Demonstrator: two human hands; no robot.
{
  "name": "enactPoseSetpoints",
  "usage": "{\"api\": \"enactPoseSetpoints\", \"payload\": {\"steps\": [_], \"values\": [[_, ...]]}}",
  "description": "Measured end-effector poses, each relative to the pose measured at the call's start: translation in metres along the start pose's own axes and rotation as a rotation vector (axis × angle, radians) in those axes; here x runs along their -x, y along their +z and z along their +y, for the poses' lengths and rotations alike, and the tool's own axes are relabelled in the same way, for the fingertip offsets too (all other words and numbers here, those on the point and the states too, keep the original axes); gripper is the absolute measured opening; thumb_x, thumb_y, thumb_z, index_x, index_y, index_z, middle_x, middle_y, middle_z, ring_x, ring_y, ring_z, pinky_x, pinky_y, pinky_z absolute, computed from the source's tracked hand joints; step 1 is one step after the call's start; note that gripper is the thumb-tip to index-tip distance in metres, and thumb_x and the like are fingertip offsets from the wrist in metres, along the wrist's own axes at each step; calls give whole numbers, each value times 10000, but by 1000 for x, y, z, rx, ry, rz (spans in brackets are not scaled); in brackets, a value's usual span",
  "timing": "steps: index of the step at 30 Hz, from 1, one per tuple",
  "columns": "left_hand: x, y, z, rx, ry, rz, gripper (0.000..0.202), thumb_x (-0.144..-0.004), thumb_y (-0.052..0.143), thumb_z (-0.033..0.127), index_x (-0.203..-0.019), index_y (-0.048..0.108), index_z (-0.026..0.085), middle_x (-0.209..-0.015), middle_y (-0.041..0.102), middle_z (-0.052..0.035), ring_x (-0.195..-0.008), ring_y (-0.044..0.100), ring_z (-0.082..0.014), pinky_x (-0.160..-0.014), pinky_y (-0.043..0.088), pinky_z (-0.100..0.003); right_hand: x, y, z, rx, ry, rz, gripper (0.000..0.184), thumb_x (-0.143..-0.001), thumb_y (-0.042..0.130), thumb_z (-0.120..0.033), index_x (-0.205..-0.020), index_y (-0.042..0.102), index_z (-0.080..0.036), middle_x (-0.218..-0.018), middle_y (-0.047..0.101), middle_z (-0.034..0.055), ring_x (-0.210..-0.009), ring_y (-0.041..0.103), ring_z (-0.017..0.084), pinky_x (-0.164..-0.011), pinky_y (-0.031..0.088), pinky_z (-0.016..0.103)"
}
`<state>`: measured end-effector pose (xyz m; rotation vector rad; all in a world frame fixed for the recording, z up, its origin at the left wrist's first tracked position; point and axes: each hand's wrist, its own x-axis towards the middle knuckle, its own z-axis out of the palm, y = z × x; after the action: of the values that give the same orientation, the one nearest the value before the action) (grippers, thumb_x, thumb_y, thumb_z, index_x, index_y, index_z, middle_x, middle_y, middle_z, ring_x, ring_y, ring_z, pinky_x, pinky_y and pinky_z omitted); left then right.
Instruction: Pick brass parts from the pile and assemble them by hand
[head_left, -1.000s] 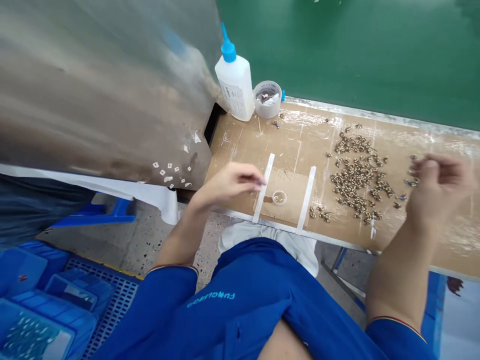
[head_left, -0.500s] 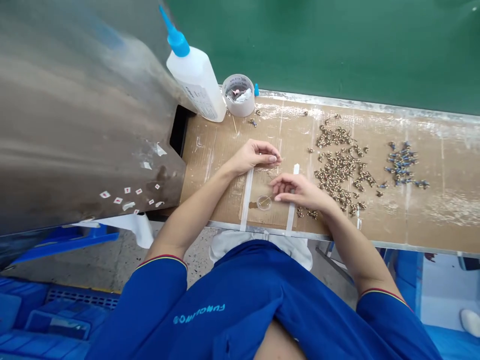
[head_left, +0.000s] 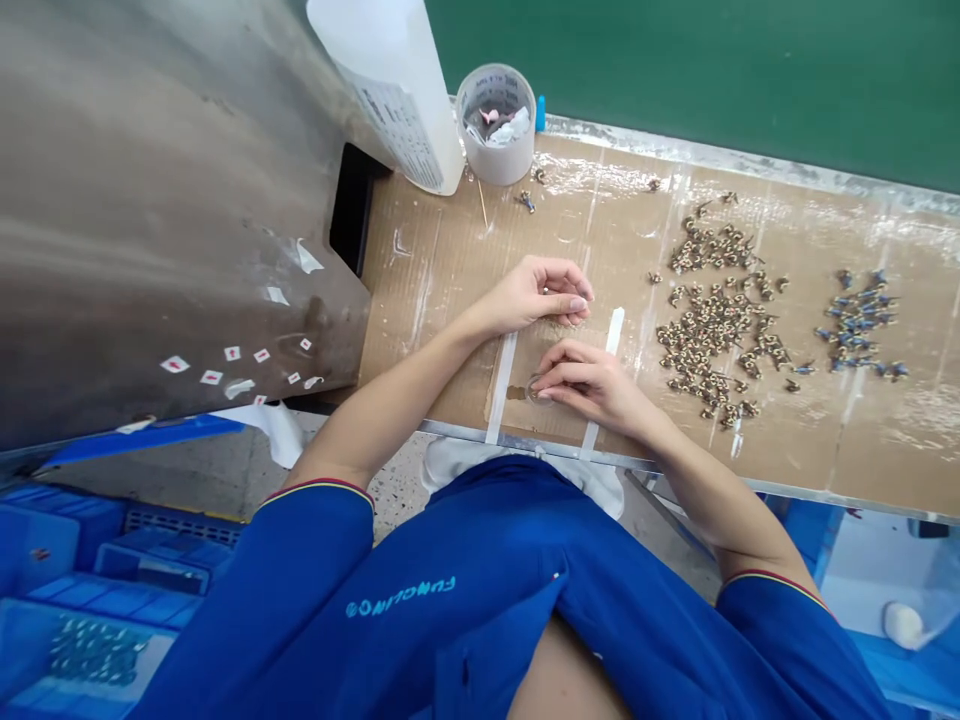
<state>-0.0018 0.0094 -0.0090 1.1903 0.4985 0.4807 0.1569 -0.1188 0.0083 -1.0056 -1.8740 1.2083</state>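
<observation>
My right hand (head_left: pixel 589 385) lies low on the cardboard mat (head_left: pixel 442 290), its fingertips over a small clear round dish (head_left: pixel 534 390) and hiding most of it. Just above, my left hand (head_left: pixel 541 295) rests with its fingers curled together, close to the upper end of a white tape strip (head_left: pixel 502 385). Nothing shows in its fingers, though a tiny part could be hidden. To the right of my hands lies a scattered heap of small brass parts (head_left: pixel 712 330), and farther right a smaller group of blue-tipped parts (head_left: pixel 859 320).
A white glue bottle (head_left: pixel 397 90) and a round cup of scraps (head_left: pixel 495 125) stand at the mat's back edge, against a green wall (head_left: pixel 712 60). A steel panel (head_left: pixel 150 220) with small stickers rises left. Blue crates (head_left: pixel 97 650) sit on the floor below left.
Since a second ago, my right hand has moved left from the blue-tipped parts to the dish, and my left hand has shifted up and right. The view has also shifted.
</observation>
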Motion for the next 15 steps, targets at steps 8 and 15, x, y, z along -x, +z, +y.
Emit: {"api": "enactPoseSetpoints", "payload": {"steps": [8, 15], "values": [[2, 7, -3, -65, -26, -15, 211, -821, 827, 213, -884, 658, 105, -771, 747, -34, -697, 728, -104, -686, 608, -203, 1, -16, -6, -77, 97, 143, 236, -1000, 686, -453, -922, 786, -254, -909, 768, 38, -851, 723, 172, -814, 606, 357], [2, 13, -8, -144, 12, -32, 172, -830, 811, 163, -862, 654, 99, -740, 721, -28, -661, 708, -89, -674, 592, -201, 5, -38, 1, 54, 151, 716, 347, -957, 701, -579, -897, 738, -239, -742, 728, 2, -615, 673, 137, -572, 554, 286]]}}
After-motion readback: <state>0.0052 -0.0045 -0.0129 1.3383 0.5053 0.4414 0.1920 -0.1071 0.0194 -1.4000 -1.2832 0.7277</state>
